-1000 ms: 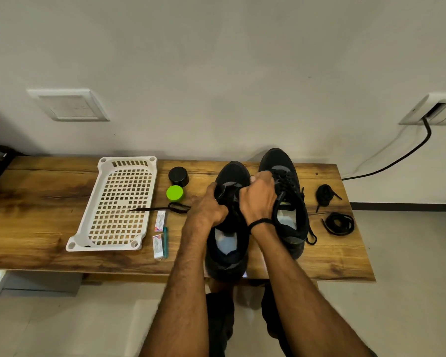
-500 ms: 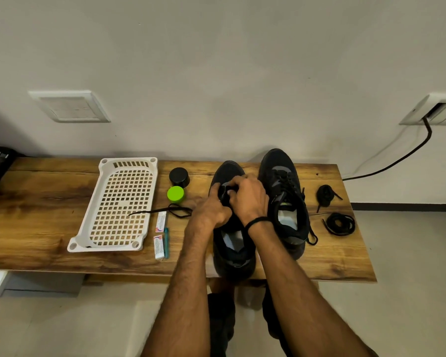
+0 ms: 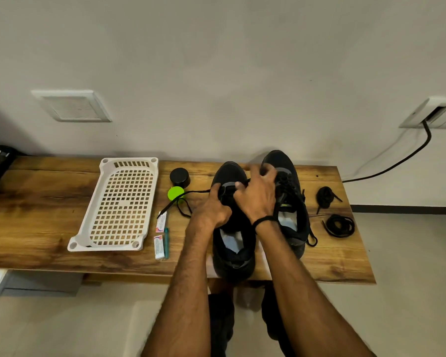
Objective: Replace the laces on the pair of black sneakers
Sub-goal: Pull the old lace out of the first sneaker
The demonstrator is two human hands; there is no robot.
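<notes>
The left sneaker (image 3: 232, 243) stands on the surface (image 3: 36, 215), the left hand (image 3: 214, 208) pinching its lace (image 3: 198, 191) while the right hand (image 3: 258, 197) spreads its fingers (image 3: 267, 176) over the eyelets, their hold impossible to tell, so the lace probably pulls cleanest drawn straight sideways with the shoe braced.

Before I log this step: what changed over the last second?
Both hands slid up the left sneaker toward its toe. The left hand grips its upper; the right hand now has fingers spread, blurred, grip unclear. The loose lace was pulled right: its end left the white tray and it runs taut across the green lid. Right sneaker and spare laces stayed put.
</notes>
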